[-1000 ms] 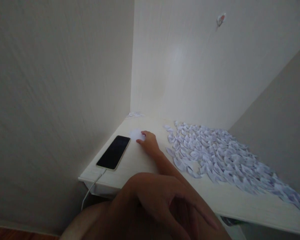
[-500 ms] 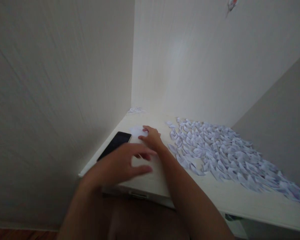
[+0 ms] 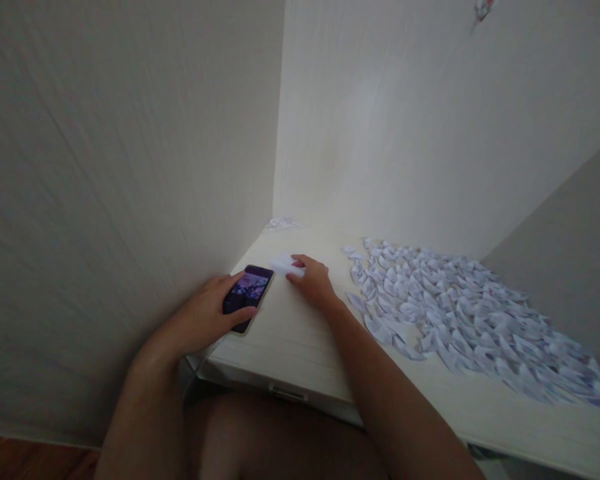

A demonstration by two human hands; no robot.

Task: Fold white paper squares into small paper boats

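Note:
My left hand (image 3: 215, 308) is at the left side of a smartphone (image 3: 251, 289) lying on the white table. Its thumb reaches over the lower part of the lit screen, and its fingers stretch along the left edge, apart from the thumb. Just beyond the phone, my right hand (image 3: 313, 277) rests on the table. The right thumb and forefinger close on the right end of some white paper (image 3: 281, 263); whether it is one sheet or several I cannot tell.
Many folded white paper pieces (image 3: 445, 307) spread over the right half of the table (image 3: 290, 333). A small heap of white paper strips (image 3: 283, 223) lies in the back corner. Walls (image 3: 190, 133) close in the left and back. A drawer handle (image 3: 287, 395) shows at the front.
My left hand has moved left and down from above the table onto the phone. The phone's dark screen is now lit. My right fingers have drawn closer together on the paper.

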